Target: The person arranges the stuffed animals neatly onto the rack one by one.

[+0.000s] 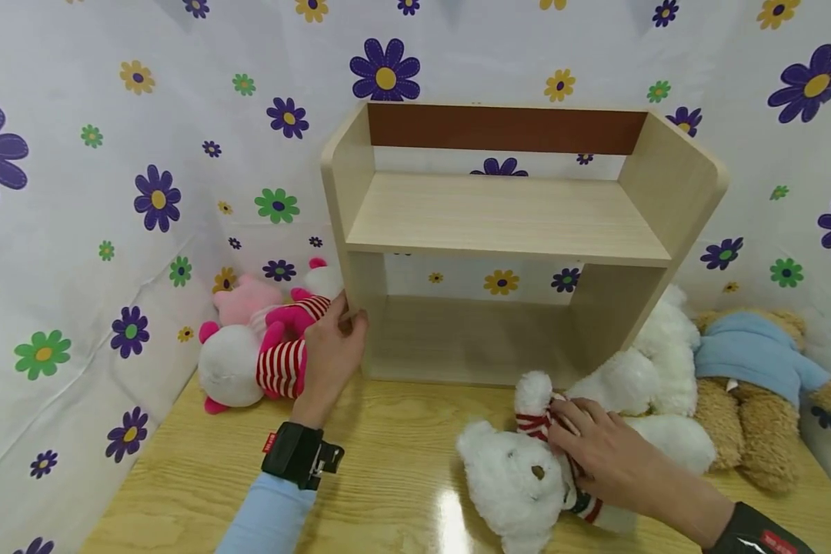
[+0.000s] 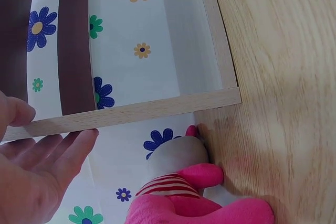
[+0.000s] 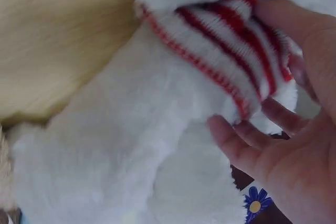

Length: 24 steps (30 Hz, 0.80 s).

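Note:
My left hand [image 1: 334,355] is at the lower front of a pale wooden shelf [image 1: 505,219]. In the left wrist view, the thumb lies on one side of its side panel [image 2: 173,107] and the fingers on the other, gripping it. My right hand [image 1: 612,454] holds a white teddy bear [image 1: 508,477] that lies on its back. Thumb and fingers are around its red-and-white striped sweater [image 3: 220,45] in the right wrist view. The bear's head points toward the front of the table, and part of its body is hidden beneath the hand.
Left of the shelf lie pink-and-white plush toys in striped clothes [image 1: 282,369] and a pink plush [image 1: 245,300]. To the right are another white plush [image 1: 672,369] and a brown teddy bear in a blue sweater [image 1: 755,385]. A flowered cloth [image 1: 201,115] hangs behind the wooden table [image 1: 388,462].

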Motion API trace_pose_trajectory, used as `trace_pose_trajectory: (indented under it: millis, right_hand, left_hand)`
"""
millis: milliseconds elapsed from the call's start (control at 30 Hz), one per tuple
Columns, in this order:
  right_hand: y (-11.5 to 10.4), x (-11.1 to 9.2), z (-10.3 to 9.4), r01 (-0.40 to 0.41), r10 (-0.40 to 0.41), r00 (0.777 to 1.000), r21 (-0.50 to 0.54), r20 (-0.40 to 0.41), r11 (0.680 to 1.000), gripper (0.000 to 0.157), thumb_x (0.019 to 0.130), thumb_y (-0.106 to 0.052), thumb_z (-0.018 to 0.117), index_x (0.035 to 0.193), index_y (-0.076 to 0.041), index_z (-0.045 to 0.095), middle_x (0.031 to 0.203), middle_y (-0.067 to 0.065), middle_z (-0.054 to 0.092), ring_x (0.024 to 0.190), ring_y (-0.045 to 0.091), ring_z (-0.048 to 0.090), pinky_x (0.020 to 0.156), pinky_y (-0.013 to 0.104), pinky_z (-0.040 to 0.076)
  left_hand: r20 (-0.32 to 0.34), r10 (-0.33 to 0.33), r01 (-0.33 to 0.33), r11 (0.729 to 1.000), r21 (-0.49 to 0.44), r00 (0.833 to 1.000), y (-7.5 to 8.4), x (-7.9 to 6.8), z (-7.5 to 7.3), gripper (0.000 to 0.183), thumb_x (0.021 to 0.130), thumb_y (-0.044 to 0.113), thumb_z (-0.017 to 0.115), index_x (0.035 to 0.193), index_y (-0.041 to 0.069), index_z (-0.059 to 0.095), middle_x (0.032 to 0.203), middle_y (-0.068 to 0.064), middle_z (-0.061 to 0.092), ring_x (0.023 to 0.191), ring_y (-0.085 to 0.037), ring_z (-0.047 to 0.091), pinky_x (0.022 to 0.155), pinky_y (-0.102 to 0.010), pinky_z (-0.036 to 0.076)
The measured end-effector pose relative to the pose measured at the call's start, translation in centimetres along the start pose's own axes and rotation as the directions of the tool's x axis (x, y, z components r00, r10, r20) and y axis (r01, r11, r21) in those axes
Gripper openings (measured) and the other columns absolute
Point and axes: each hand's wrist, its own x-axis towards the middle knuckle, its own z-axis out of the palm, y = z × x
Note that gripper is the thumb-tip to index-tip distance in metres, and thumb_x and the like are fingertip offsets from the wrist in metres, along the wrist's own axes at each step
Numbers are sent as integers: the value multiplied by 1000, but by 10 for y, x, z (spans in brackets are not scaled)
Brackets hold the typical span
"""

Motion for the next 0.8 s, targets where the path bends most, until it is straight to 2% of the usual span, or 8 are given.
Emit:
trace_pose_trajectory:
  millis: [67, 133, 333, 467, 633, 733, 800]
  right_hand:
    - [5, 1, 3, 19, -21, 999, -59, -25, 998, 65, 71, -35, 93, 124, -19, 58, 135, 16, 55, 112, 39, 60, 72, 52, 56]
    - [8, 1, 4, 12, -13, 1000, -91, -16, 996, 76, 68, -44, 93, 129, -19, 56, 135, 15, 56, 111, 37, 60, 76, 52, 56]
    - [15, 2, -3, -2, 5, 1000, -86, 27, 996, 82, 71, -51, 89, 140, -22, 54, 131, 12, 60, 113, 35, 62, 81, 53, 51]
    - [16, 5, -11, 19, -13, 997, -85, 73, 996, 88, 67, -44, 93, 144, -29, 54, 129, 12, 60, 112, 34, 62, 77, 52, 44]
    - [15, 10, -11, 55, -46, 991, -68, 126, 996, 100, 60, -25, 99, 147, -30, 50, 129, 14, 54, 116, 38, 55, 81, 56, 48]
    - [15, 10, -6, 57, -44, 991, -99, 123, 993, 97, 64, -16, 96, 148, -28, 50, 129, 15, 53, 111, 37, 57, 77, 53, 48]
    - [16, 9, -3, 56, -40, 992, -136, 117, 989, 95, 66, -17, 95, 149, -27, 50, 129, 14, 54, 106, 35, 59, 73, 51, 47]
  left_hand:
    - [-3, 5, -5, 1000, 5, 1000, 1, 1, 0, 45, 98, 13, 60, 143, 9, 58, 128, -19, 71, 105, -35, 75, 84, -53, 60]
    - [-7, 8, -8, 1000, 6, 1000, 0, 1, 0, 46, 98, 12, 60, 144, 9, 58, 127, -21, 71, 104, -35, 75, 84, -53, 60]
    - [6, -2, 2, 1000, 8, 1000, 0, 3, 0, 49, 97, 12, 62, 146, 7, 56, 127, -22, 70, 104, -36, 75, 84, -52, 61]
    - [65, -44, 43, 999, 30, 997, -1, 7, -1, 51, 99, 19, 62, 148, 9, 53, 131, -21, 68, 109, -37, 73, 86, -52, 60]
    - [104, -63, 52, 993, 108, 993, -8, 9, 1, 47, 100, 21, 60, 145, 6, 53, 120, -26, 72, 98, -37, 75, 82, -53, 61]
    - [111, -48, 35, 993, 113, 993, -11, 8, 2, 42, 100, 18, 60, 140, 3, 55, 117, -27, 72, 96, -37, 75, 80, -54, 61]
    - [117, -36, 23, 994, 104, 992, -12, 7, 4, 40, 100, 16, 60, 137, 2, 56, 118, -27, 72, 98, -38, 75, 80, -53, 61]
